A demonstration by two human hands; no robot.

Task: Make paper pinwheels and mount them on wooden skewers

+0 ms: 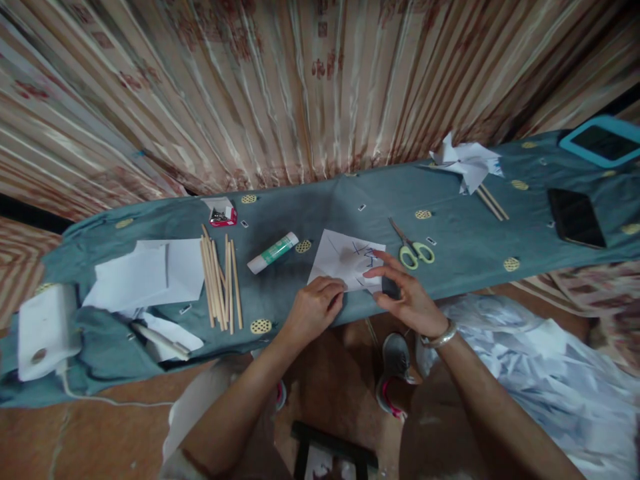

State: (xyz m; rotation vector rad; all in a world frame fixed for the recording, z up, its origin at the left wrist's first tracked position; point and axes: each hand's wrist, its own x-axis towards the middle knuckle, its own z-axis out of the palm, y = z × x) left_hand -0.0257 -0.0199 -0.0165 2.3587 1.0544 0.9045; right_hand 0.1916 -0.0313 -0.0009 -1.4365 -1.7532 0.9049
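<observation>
A white sheet of paper (345, 260) with blue pen marks lies near the front edge of the cloth-covered table. My left hand (320, 303) pinches its near edge, fingers closed. Over the paper's right side, my right hand (407, 297) has thumb and fingers apart, with fingertips at or just above the marks. Scissors (413, 250) with pale green handles rest just right of the paper. To its left is a glue stick (273, 253) with a green label. Several thin wooden sticks (220, 283) are laid out farther left.
At the left are paper sheets (180, 270), a pen (163, 341), a white corded box (47, 333) and a red box of small metal pieces (223, 213). Paper pinwheels (467, 163), a phone (576, 217) and a blue-framed tablet (605, 141) lie right. A plastic bag (550, 373) sits below.
</observation>
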